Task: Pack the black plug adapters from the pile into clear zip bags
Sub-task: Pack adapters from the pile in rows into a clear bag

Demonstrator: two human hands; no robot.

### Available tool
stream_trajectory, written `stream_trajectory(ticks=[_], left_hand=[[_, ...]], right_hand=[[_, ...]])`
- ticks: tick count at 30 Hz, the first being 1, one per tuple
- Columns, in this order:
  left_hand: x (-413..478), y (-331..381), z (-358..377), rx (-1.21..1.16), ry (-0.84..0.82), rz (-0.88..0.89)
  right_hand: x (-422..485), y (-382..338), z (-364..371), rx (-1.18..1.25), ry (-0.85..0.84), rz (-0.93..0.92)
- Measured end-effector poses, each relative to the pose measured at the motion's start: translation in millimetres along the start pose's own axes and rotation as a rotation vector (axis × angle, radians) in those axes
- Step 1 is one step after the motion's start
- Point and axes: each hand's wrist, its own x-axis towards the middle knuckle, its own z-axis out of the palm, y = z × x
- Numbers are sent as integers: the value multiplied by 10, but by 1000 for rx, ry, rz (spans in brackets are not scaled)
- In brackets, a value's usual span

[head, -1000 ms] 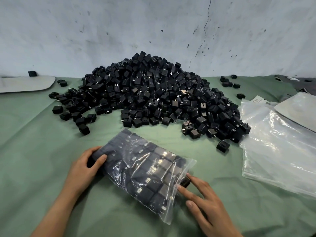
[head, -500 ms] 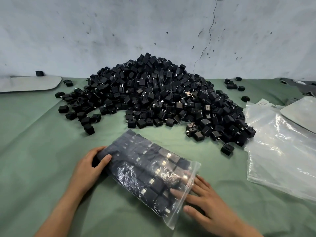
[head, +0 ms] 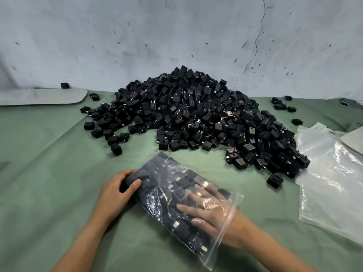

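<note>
A clear zip bag (head: 167,179) lies flat and slanted between the hands, its closed end gripped by the left hand (head: 117,191) and its open mouth around the right hand (head: 208,213), which rests flat inside. Black adapters (head: 182,228) fill it in rows, metal prongs glinting through wrinkled plastic. Beyond both hands rises the pile (head: 196,118) of loose black cube-shaped adapters, with strays scattered at its edges. Empty bags (head: 330,173) lie flat, well to the right of the right hand.
</note>
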Motion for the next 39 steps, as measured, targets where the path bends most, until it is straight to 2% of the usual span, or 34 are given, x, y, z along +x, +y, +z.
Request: stream_trajectory(ticks=[14, 25, 34, 36, 39], left_hand=[[0, 10, -11, -11, 0, 5], [0, 7, -21, -1, -3, 20], [3, -2, -11, -6, -14, -4], [-16, 16, -16, 14, 7, 26], [-65, 45, -16, 231, 99, 182]], right_hand=[[542, -136, -120, -9, -159, -73], [725, -112, -54, 78, -63, -60], [736, -151, -76, 88, -66, 5], [609, -157, -89, 76, -73, 26], [230, -166, -85, 50, 6, 53]])
